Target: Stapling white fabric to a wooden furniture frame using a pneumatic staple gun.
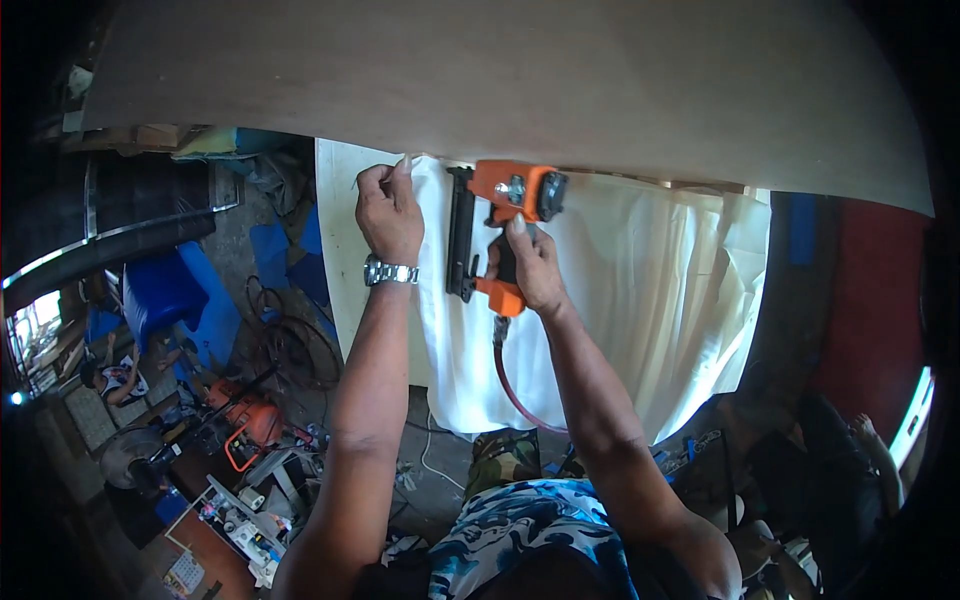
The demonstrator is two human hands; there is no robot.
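Note:
My right hand (538,268) is wrapped round the dark grip of an orange and black pneumatic staple gun (505,185). Its top end is up against the lower edge of a broad brown board (500,80), and a dark red air hose (510,385) runs down from its base. Just left of the gun, my left hand (390,215) is raised to the board's edge, fingers curled and thumb up. White fabric (620,290) hangs in folds below the board, its left border beside my left thumb. Whether the fingers pinch anything is hidden.
Behind the fabric's left side stands a pale panel (350,260). On the left lie blue sheets (195,300), an orange machine (245,415), a fan (130,460) and a sewing machine (240,530). A person (120,385) sits far left; another person's arm (880,460) shows at right.

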